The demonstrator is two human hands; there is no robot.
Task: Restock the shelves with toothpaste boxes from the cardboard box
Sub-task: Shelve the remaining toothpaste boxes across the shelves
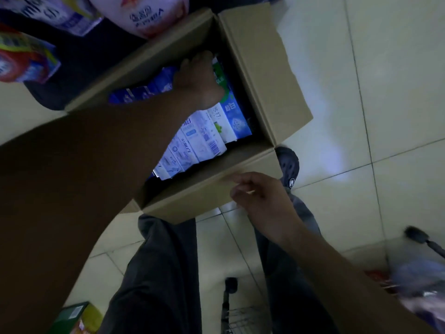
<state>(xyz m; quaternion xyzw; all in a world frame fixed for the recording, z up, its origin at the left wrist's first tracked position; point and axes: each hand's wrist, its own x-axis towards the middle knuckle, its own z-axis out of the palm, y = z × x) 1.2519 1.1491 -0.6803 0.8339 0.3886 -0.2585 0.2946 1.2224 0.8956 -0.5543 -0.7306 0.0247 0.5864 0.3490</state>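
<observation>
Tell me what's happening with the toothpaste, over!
Left hand inside cardboard box, gripping toothpaste boxes. Right hand at near flap, grip unclear. Nothing in the way.

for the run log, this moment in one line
left hand: on toothpaste boxes in cardboard box | right hand: by near flap

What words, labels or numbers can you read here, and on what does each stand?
"苏打", seemingly: white toothpaste box inside the cardboard box.
Barcode digits on the neighbouring box: too small.
Upside-down print on the pink pack and purple pack: too blurred.
Badge on the shoe: unreadable.
</observation>
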